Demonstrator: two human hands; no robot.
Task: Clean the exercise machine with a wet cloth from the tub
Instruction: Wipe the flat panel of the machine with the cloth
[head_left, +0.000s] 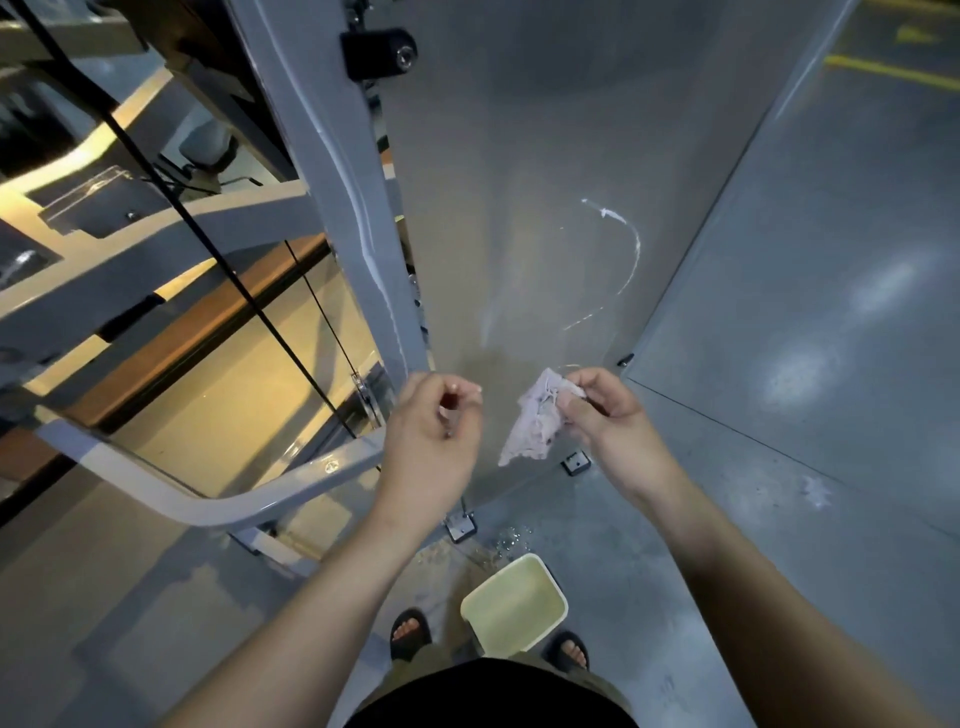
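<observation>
A crumpled pale wet cloth (535, 418) hangs from my right hand (605, 410), which pinches its top corner in front of the machine's grey panel (519, 182). My left hand (434, 431) is raised beside it, a little apart from the cloth, fingers loosely curled and holding nothing. The cream tub (514, 603) stands on the floor between my sandalled feet. The machine's grey upright post (337, 171) rises left of the panel. Soapy white streaks (631, 254) mark the panel above my hands.
The machine's curved grey frame bar (208, 493) and black cables (260, 312) fill the left. A black roller (379, 52) sticks out near the top. Water drops (506, 540) lie on the grey floor by the panel's foot brackets (576, 462). Open floor lies right.
</observation>
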